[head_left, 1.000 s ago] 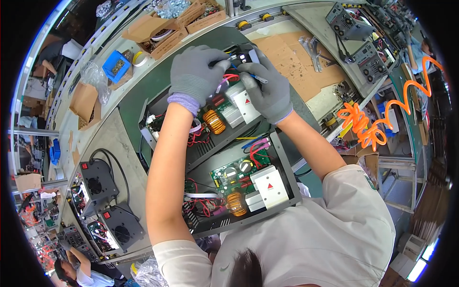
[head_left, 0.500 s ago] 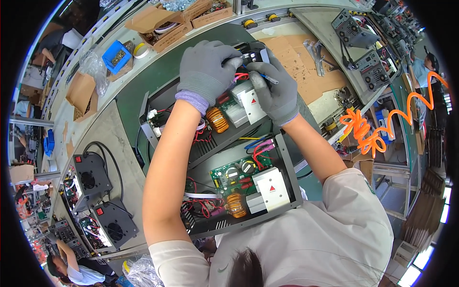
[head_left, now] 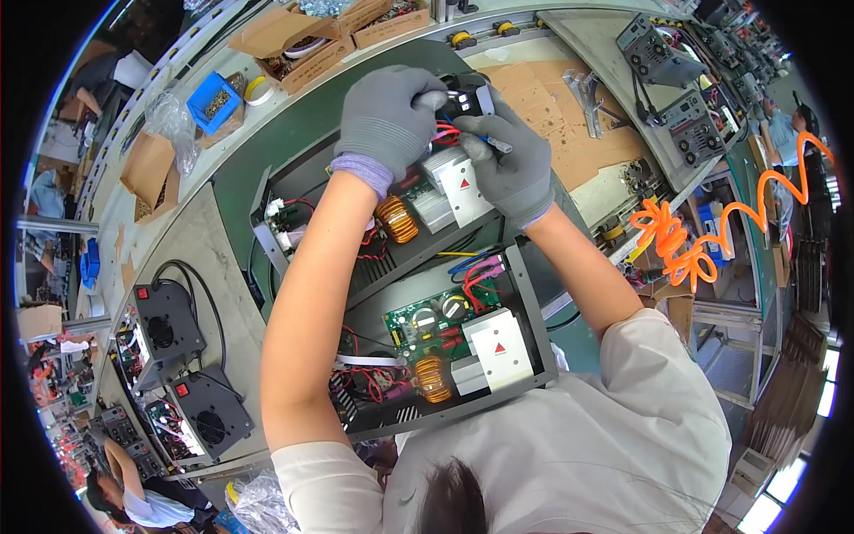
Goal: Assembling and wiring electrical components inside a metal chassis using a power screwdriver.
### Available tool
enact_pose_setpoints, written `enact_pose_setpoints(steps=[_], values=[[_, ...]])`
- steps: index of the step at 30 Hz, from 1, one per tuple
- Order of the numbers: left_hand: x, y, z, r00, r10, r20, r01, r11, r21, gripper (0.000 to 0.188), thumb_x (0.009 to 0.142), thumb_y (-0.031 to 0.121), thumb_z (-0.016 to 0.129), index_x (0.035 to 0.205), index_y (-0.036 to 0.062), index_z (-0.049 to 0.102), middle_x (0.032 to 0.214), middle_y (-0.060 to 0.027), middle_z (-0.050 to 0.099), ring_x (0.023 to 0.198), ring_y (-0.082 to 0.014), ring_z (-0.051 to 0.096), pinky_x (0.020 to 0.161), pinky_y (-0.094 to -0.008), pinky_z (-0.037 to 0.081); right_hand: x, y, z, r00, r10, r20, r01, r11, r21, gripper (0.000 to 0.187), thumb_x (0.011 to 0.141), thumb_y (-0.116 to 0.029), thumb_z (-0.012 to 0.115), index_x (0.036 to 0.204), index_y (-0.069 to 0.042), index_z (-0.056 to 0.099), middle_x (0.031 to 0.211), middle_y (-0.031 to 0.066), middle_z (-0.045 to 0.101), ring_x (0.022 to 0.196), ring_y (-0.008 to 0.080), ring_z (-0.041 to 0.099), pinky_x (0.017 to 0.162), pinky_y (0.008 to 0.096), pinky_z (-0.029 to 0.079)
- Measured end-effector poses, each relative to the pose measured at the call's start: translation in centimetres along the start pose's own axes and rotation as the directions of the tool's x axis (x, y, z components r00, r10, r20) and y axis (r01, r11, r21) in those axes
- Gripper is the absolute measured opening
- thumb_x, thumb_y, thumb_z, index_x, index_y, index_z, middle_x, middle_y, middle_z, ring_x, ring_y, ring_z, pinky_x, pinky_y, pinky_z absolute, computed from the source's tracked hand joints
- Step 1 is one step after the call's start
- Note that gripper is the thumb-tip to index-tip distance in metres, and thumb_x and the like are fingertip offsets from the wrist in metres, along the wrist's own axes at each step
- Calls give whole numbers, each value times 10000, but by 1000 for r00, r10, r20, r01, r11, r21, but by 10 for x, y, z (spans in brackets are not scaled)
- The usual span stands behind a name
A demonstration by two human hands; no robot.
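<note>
Both my hands wear grey knit gloves and work at the far end of an open black metal chassis (head_left: 382, 283). My left hand (head_left: 385, 116) has its fingers and thumb closed at a black fitting (head_left: 463, 101) on the end panel; what they pinch is hidden. My right hand (head_left: 513, 169) is closed round a thin blue wire (head_left: 495, 142) with a silvery end sticking out beside the thumb. Red wires (head_left: 445, 135) run between the hands. Below them in the chassis sit a copper-wound coil (head_left: 397, 220) and a heat sink with a white plate (head_left: 464, 190).
A second open chassis (head_left: 531, 303) with a green circuit board (head_left: 427, 320) lies nearer me. Two black fan-backed units (head_left: 169, 327) stand left. Cardboard boxes (head_left: 307, 60) and a blue bin (head_left: 214, 100) line the far edge. Wrenches (head_left: 584, 102) lie right, near a coiled orange hose (head_left: 676, 245).
My hands stay at the same end of the chassis with small finger shifts. The left hand has moved slightly up. The whole scene has slid a little left in view.
</note>
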State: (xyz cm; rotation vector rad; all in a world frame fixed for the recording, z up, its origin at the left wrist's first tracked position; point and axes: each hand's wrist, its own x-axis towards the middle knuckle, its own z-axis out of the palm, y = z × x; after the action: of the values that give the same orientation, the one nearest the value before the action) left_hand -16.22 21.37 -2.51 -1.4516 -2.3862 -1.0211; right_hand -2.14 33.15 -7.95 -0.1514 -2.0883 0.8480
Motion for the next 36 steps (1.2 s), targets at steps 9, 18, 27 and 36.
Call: enact_pose_setpoints(steps=[9,18,27,36], values=[[-11,13,0,993,-68,94,59,994,96,124,858,213,672,898,126,751,913,-88,698,928,-308,653,847,-439,506,-3,1,0,997,-62,-44,58,996,-70,184,845,-276,780,1006,-196,743,1272,274,643,906,375,726,733,355,591],[-14,20,3,993,95,-73,-78,977,200,121,826,161,712,902,79,758,889,-113,713,869,-317,674,793,-416,529,-5,5,-1,993,-95,-71,90,994,-65,200,829,-248,796,1010,-179,745,1263,282,644,897,374,728,734,350,591],[-15,12,-3,999,4,-48,1,994,111,145,838,191,707,906,73,755,890,-114,710,860,-324,674,783,-422,530,-1,3,1,993,-89,-77,82,992,-97,192,832,-208,791,1018,-181,748,1260,264,652,946,363,726,731,349,592],[-19,11,-4,999,-19,-27,21,996,85,95,829,199,686,865,122,729,882,-77,680,910,-293,638,830,-434,488,-4,-3,0,997,-70,-38,65,990,-122,165,860,-250,769,1014,-196,750,1235,257,666,935,367,729,700,347,590]])
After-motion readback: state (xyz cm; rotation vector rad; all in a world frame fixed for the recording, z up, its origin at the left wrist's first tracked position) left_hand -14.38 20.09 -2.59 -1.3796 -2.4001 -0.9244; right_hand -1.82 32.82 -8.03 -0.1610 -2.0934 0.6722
